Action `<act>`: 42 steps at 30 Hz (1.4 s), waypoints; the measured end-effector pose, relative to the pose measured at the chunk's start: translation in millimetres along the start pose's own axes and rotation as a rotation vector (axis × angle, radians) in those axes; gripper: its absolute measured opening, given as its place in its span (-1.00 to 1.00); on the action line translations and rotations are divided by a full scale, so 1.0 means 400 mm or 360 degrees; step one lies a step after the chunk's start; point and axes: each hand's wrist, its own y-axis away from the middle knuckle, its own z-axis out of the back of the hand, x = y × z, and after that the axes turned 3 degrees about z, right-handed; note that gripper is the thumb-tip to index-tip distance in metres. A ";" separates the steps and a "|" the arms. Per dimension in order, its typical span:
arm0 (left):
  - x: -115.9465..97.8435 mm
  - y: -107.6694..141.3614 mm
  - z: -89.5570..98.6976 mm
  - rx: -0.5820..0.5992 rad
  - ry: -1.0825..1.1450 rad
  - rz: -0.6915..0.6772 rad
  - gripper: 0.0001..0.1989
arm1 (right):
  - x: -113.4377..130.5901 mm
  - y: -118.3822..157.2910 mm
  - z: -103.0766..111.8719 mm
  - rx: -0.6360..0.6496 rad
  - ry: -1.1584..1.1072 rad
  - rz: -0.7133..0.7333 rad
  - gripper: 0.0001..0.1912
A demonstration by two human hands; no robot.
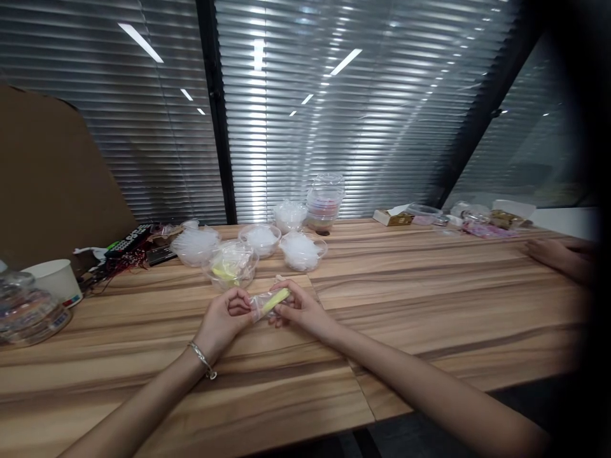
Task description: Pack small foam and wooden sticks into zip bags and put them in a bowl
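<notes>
Between my two hands, just above the wooden table, is a small clear plastic bag [258,304] with a yellow strip [275,300] at its right side. My left hand [228,318], with a bracelet on its wrist, pinches the bag's left end. The fingers of my right hand [300,308] close on the yellow strip and the bag's right end. Whether the strip lies inside the bag or against it, I cannot tell. Right behind my hands stands a clear bowl [243,267] holding more yellow pieces and clear plastic.
Bowls of whitish clear material [301,250] and stacked clear tubs [325,200] stand behind. At left are a white paper cup [55,280], a clear container [31,312] and a black remote [131,240]. Boxes and pink packets [487,229] lie at right, near another person's hand [554,253].
</notes>
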 end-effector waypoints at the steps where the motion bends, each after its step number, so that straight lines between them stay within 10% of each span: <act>1: -0.004 0.001 -0.001 -0.0029 -0.0013 -0.0005 -0.64 | 0.001 -0.001 0.001 -0.0005 0.0004 0.0003 -0.54; 6: -0.013 0.002 0.003 -0.0095 -0.0003 0.0070 -0.60 | 0.001 -0.004 0.012 0.0022 0.0060 0.0052 -0.59; 13: -0.008 0.002 0.005 0.0445 0.0153 0.0309 -0.59 | -0.001 0.002 0.009 0.0054 0.0227 0.0100 -0.60; 29: -0.016 0.006 0.005 0.0319 0.0151 0.0348 -0.76 | -0.007 0.004 -0.011 -0.0014 0.0388 0.0090 -0.68; 37: -0.004 -0.002 0.001 0.0294 0.0581 0.0410 -0.72 | 0.003 -0.010 0.013 -0.0377 0.0351 0.0055 -0.69; 42: 0.001 -0.011 0.000 0.0137 0.0260 0.0229 -0.65 | -0.007 -0.013 0.027 -0.0523 0.0401 0.0026 -0.67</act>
